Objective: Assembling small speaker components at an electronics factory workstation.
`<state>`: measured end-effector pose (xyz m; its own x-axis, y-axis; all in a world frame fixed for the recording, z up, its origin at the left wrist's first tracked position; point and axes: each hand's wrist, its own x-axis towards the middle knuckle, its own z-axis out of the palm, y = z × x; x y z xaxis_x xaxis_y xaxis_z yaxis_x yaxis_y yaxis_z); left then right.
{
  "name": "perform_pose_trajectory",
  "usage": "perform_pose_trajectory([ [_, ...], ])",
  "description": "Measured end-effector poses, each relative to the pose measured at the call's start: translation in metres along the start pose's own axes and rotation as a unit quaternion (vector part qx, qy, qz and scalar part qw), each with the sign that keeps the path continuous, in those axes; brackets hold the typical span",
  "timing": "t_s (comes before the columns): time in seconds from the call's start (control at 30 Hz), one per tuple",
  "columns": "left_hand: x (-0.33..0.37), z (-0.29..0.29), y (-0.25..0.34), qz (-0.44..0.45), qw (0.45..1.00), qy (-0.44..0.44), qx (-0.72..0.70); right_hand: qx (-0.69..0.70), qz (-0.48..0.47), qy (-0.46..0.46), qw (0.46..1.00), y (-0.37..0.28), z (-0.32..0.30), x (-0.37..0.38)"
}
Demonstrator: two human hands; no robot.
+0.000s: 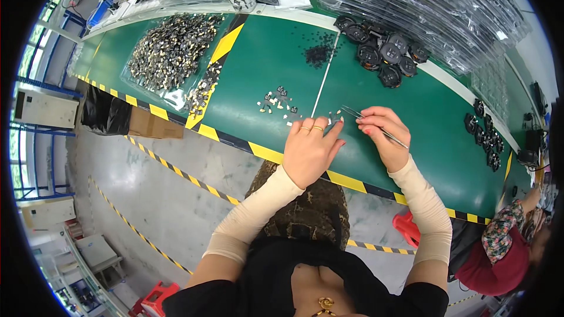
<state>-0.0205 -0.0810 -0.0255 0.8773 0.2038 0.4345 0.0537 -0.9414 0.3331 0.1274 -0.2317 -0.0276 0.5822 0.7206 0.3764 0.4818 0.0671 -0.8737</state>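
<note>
My right hand (385, 135) grips a pair of metal tweezers (351, 112), its tips pointing to the far left, just above the green table. My left hand (308, 149) rests at the table's near side with fingers stretched out, the index fingertip beside a small dark part with light bits (335, 117). What lies under the left fingertips is partly hidden. Beyond that hand is a loose cluster of small black and whitish-gold parts (277, 100). Farther back, tiny black pieces (319, 53) form a scattered heap across a white line on the table.
A large pile of small parts (170, 53) lies on clear plastic at left. Round black components (388, 53) sit at the back, with more (486, 135) at right. Stacked clear trays (423, 9) stand behind. Yellow-black tape (346, 181) marks the near edge. Another person (499, 252) works at right.
</note>
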Motion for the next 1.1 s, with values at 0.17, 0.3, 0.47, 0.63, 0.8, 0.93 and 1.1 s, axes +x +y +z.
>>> perform_pose_trajectory([
  [0.17,-0.016,-0.005,-0.015,0.025,0.998,0.049,-0.02,-0.007,-0.001,-0.019,1.0,-0.001,0.004,0.002],
  [0.3,-0.023,-0.005,-0.019,0.044,0.997,0.058,-0.028,0.01,0.002,-0.029,1.0,0.0,0.005,0.001],
  [0.47,-0.022,-0.003,-0.02,0.054,0.996,0.048,-0.051,0.003,0.005,-0.027,1.0,0.003,0.005,0.0],
  [0.63,-0.02,-0.003,-0.021,0.045,0.997,0.043,-0.051,0.029,0.029,-0.036,0.999,-0.003,0.005,-0.001],
  [0.8,-0.019,-0.002,-0.024,0.053,0.996,0.047,-0.06,-0.065,-0.152,-0.15,0.975,-0.011,-0.002,-0.001],
  [0.93,-0.018,-0.005,-0.024,0.055,0.997,0.037,-0.051,-0.07,-0.191,-0.164,0.965,-0.01,0.003,0.001],
  [1.1,-0.015,-0.01,-0.028,0.084,0.996,0.022,-0.031,-0.082,-0.193,-0.173,0.962,-0.012,0.004,0.003],
])
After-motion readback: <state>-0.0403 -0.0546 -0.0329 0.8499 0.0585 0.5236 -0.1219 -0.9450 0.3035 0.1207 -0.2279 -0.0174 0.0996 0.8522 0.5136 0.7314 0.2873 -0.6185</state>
